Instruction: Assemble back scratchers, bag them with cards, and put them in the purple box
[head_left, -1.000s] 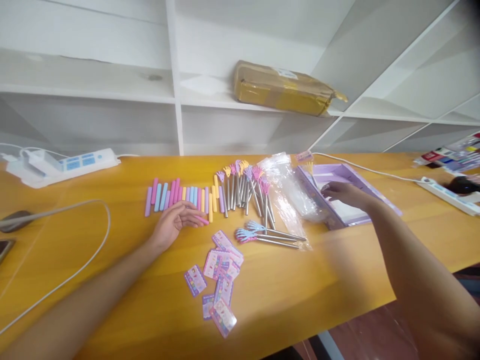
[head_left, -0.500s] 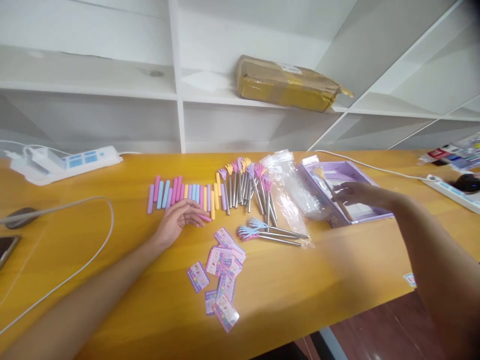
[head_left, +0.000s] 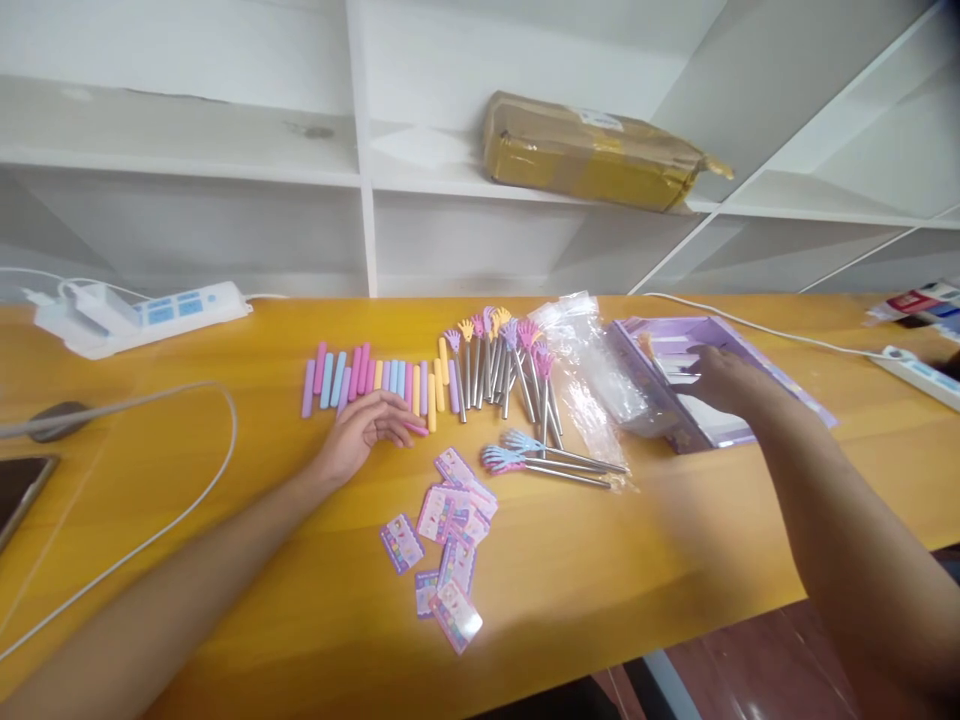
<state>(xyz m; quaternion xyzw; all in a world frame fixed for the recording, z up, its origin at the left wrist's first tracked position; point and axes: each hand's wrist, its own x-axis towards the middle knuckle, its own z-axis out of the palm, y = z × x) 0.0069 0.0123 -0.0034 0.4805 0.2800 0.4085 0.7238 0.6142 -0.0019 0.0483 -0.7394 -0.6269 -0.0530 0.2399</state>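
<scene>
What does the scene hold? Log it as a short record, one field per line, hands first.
left hand: beside the stick row, fingers at a pink stick
right hand: in the purple box; grip unclear
stick row: pink, purple, blue, yellow
hand-headed rods: bunched right of the stick row; blue-headed ones nearer
cards: loose pile, one apart
plastic bag: clear, between rods and box
shelf: holds a taped package

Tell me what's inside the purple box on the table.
Inside the purple box, a yellow-topped stick shows near the left wall, and a white surface below. The right hand covers part of the interior; what lies beneath it can't be seen.
</scene>
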